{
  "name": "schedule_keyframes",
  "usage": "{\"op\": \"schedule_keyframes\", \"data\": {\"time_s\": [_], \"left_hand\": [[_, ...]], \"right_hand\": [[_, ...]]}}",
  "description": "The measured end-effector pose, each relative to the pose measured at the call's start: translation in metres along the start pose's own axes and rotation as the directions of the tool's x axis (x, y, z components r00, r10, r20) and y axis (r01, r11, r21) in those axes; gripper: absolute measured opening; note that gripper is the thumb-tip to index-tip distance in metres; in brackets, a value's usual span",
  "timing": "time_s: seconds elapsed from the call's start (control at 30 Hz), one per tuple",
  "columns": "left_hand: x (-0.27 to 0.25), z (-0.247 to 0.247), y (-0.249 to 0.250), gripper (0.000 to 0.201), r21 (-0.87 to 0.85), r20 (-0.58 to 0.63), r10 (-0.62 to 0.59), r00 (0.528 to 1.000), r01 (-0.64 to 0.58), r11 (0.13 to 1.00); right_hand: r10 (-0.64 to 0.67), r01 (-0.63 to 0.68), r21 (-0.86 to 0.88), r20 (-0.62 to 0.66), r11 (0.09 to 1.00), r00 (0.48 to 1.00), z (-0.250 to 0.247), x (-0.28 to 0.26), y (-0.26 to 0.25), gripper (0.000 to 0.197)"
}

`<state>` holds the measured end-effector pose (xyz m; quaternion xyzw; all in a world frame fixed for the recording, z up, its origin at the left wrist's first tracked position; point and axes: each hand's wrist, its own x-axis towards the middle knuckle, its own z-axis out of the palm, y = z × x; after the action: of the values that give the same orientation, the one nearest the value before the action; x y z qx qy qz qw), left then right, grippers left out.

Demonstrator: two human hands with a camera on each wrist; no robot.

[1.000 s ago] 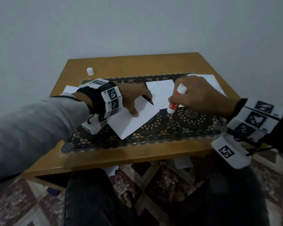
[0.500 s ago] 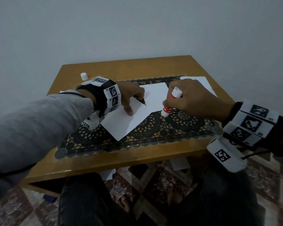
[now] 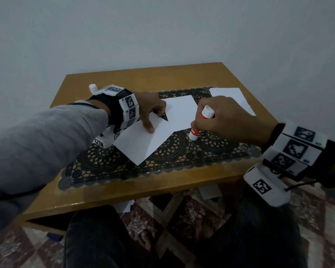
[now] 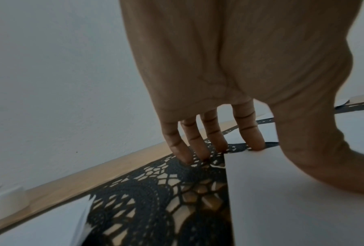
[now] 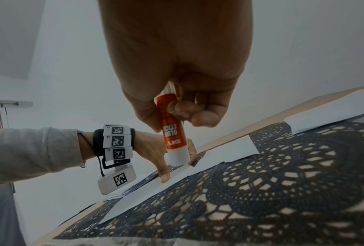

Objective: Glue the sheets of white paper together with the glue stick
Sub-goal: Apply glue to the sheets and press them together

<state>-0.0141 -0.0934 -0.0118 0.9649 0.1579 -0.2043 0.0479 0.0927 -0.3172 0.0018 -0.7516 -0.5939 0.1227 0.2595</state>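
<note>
L hand (image 3: 149, 111) fingers spread, pressing paper sheet (image 3: 141, 144) | R hand (image 3: 226, 120) gripping glue stick (image 3: 200, 122), tip down

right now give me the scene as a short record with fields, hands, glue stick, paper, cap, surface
left hand: fingers spread straight, thumb pressing the near white sheet
right hand: grips the glue stick, tip down
glue stick tip: at the near edge of the middle sheet, over the mat; contact unclear
third sheet: far right, partly off the mat
cap: off, standing at the table's far left
surface: black lace mat on a wooden table
</note>
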Motion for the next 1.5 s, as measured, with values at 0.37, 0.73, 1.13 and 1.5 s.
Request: {"op": "schedule_keyframes", "data": {"time_s": [0.37, 0.73, 1.13, 1.5], "left_hand": [[0.009, -0.006, -0.004, 0.035, -0.09, 0.055, -0.001, 0.999, 0.006, 0.996], [-0.079, 0.002, 0.001, 0.063, -0.463, -0.301, -0.047, 0.953, -0.103, 0.88], [-0.134, 0.061, 0.022, 0.056, 0.043, -0.028, -0.469, 0.883, 0.47, 0.882], [-0.121, 0.063, 0.042, 0.056, 0.029, -0.121, 0.038, 0.992, -0.035, 0.999]], "right_hand": [[-0.051, 0.05, -0.025, -0.029, 0.998, 0.998, 0.003, -0.003, 0.012, 0.017], [-0.069, 0.071, 0.032, -0.062, 0.997, 0.996, 0.003, 0.013, 0.004, 0.019], [-0.112, 0.111, -0.01, -0.05, 0.994, 0.993, 0.025, 0.04, -0.04, 0.032], [-0.08, 0.087, -0.13, 0.062, 0.988, 0.995, 0.053, 0.037, -0.035, 0.028]]}}
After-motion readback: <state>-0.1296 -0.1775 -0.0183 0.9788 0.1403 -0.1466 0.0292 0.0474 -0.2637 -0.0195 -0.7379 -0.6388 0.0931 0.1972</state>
